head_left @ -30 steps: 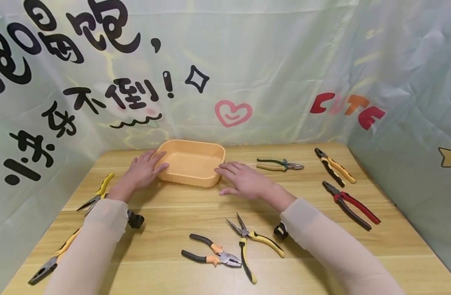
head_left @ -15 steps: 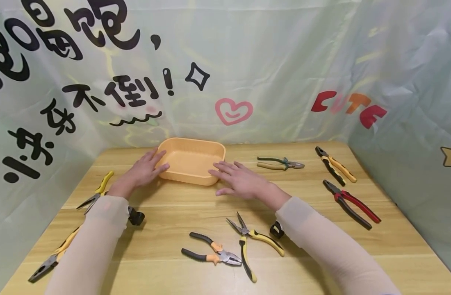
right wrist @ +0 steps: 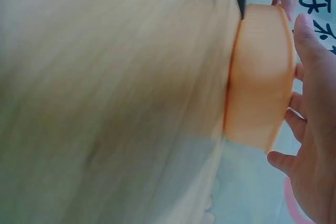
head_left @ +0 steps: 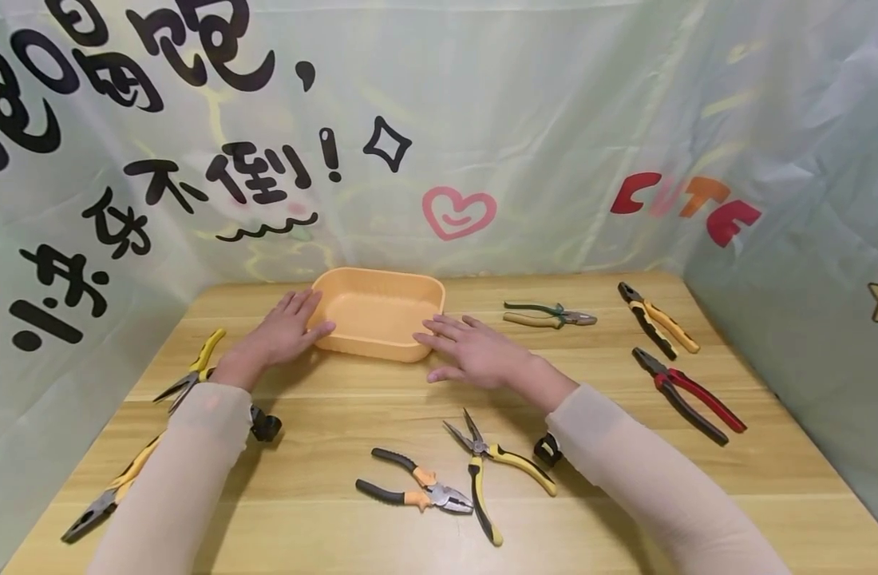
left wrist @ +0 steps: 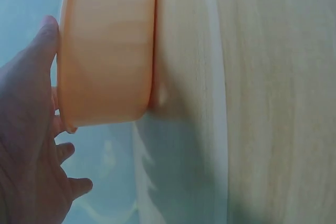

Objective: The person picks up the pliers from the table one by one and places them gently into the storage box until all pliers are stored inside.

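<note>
An orange plastic tray [head_left: 377, 351] stands at the back of the wooden table, its inside bare. My left hand [head_left: 284, 331] lies at its left end, fingers spread and thumb over the front rim. In the left wrist view, that hand [left wrist: 29, 124] is beside the tray's wall [left wrist: 105, 51], with some fingers behind the rim. My right hand [head_left: 475, 351] is at the right front corner, fingers fairly straight and reaching over the rim. In the right wrist view, the right hand's fingers [right wrist: 296, 124] lie along the tray's rim [right wrist: 289, 51]. Neither hand visibly grips it.
Needle-nose pliers [head_left: 480, 451] lie splayed near the front, touching orange-and-black pliers [head_left: 432, 491]. Green-and-tan pliers [head_left: 554, 317] rest right of the tray. Yellow-black [head_left: 658, 319] and red-black pliers [head_left: 690, 391] lie far right. Two more pliers [head_left: 101, 511] are at left, partly behind my sleeve.
My right hand shifts slightly left over the tray's corner, then back right a little. My left hand stays at the tray's left end. The whole head view drifts slightly.
</note>
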`<state>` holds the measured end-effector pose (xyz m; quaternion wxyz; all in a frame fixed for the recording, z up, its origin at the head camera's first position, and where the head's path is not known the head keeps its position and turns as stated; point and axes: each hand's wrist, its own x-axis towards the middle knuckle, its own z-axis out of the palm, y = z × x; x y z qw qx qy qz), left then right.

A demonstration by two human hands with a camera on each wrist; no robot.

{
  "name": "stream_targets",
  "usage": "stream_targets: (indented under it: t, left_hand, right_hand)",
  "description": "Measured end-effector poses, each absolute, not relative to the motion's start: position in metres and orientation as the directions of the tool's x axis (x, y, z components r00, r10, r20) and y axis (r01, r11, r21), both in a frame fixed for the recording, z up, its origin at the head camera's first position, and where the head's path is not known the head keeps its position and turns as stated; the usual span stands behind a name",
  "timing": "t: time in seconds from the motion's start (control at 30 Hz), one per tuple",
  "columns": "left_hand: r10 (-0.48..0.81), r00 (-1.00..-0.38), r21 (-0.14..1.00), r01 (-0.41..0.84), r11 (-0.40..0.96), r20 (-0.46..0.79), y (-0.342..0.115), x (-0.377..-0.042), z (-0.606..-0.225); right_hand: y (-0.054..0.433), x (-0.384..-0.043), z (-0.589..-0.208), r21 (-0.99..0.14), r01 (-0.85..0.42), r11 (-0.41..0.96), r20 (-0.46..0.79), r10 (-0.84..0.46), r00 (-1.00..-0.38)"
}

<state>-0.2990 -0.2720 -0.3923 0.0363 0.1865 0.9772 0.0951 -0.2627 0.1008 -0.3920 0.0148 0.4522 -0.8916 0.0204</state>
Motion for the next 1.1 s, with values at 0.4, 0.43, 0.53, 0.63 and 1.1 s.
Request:
stream_targets:
  t: [0.4,0.43,0.53,0.63,1.1]
  left_hand:
    - [0.400,-0.916,0.206,0.395,0.895,0.019,-0.275,-0.288,-0.393]
    - [0.402,-0.915,0.217,0.397,0.892,0.025,-0.276,-0.290,-0.393]
    - [0.401,-0.916,0.251,0.393,0.884,0.022,-0.278,-0.295,-0.392]
    - [0.396,-0.918,0.273,0.382,0.883,0.002,-0.281,-0.301,-0.393]
    - [0.402,-0.914,0.256,0.379,0.889,-0.043,-0.285,-0.303,-0.397]
  right_hand:
    - [0.093,-0.261,-0.387,-0.008,-0.764,0.645,0.113,-0.759,-0.642]
    - [0.092,-0.262,-0.387,-0.019,-0.750,0.661,0.111,-0.744,-0.659]
    - [0.089,-0.266,-0.390,-0.058,-0.708,0.703,0.106,-0.701,-0.705]
    - [0.088,-0.270,-0.392,-0.085,-0.666,0.741,0.087,-0.661,-0.746]
    - [0.079,-0.276,-0.396,-0.135,-0.571,0.810,0.025,-0.573,-0.819]
